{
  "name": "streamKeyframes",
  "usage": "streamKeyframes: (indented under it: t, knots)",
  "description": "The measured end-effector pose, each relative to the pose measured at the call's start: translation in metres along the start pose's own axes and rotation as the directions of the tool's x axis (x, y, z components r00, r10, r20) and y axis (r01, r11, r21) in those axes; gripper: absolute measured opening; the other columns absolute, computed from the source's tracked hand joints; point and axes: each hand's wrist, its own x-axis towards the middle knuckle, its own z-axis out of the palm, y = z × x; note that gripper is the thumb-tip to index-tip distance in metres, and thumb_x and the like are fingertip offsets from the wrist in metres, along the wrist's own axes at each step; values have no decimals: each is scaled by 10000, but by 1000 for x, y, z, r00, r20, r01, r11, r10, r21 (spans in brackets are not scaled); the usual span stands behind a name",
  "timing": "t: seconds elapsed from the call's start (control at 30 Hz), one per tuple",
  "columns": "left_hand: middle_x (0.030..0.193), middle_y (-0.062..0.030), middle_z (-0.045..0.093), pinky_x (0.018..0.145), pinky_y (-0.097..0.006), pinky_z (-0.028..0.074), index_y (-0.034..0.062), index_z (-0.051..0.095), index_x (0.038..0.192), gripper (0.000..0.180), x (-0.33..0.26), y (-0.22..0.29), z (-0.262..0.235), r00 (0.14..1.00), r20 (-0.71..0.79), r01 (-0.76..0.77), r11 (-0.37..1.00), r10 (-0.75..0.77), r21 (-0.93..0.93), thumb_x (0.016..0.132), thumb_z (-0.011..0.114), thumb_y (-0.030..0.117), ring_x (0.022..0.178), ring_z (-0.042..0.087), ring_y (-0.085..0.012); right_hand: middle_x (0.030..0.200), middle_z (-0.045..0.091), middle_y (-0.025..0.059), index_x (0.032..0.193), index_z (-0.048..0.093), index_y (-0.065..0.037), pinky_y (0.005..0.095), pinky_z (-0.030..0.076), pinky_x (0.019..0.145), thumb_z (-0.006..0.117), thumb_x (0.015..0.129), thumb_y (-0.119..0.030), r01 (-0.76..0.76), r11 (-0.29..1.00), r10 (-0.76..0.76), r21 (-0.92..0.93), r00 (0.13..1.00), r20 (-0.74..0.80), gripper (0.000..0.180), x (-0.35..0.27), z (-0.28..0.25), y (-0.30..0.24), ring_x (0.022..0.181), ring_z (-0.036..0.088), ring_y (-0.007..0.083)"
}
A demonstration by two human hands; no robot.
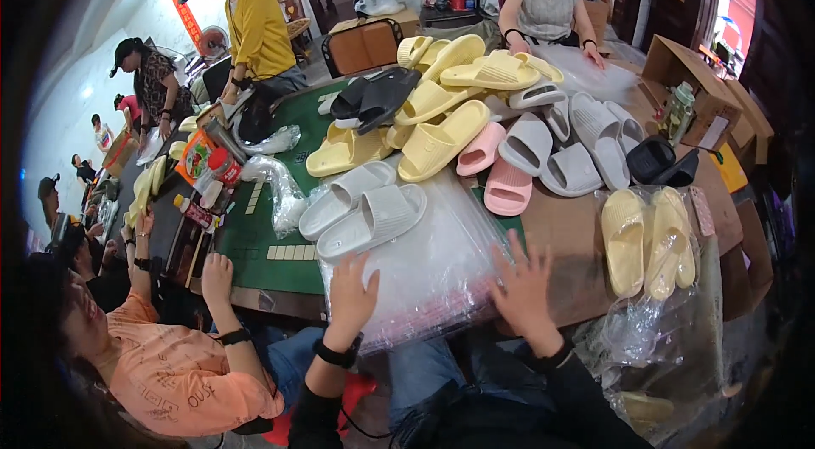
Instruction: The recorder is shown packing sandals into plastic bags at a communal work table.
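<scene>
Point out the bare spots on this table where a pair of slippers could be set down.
Bare brown tabletop lies between the pink slippers and the bagged yellow slippers. Some green mat shows left of the white pair. The far half is crowded with the slipper heap. Both hands, left hand and right hand, rest on the stack of clear bags.

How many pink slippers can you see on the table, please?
2: one pink slipper lies beside the yellow pile, the other pink slipper just right of it, nearer the person. More may be hidden under the heap.
</scene>
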Motion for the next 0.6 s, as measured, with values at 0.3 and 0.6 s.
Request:
streamKeyframes:
  t: [0.3,0.6]
  knots:
    - [1379,-291,393,1092,-438,258,156,630,1172,385,94,-68,31,961,266,39,990,-74,136,798,596,72,1311,319,-470,1487,288,129,1318,504,-146,637,100,1085,608,838,-321,-620,673,621,-402,770,-147,522,-63,-10,127,1391,170,401]
    - [1215,-199,501,947,-410,378,95,569,1255,458,135,-113,42,912,391,198,967,-121,-162,799,606,114,1097,507,-331,1496,263,142,1345,466,-132,630,132,1085,625,837,-306,-522,754,545,-397,836,-65,561,-66,-3,140,1390,203,367]
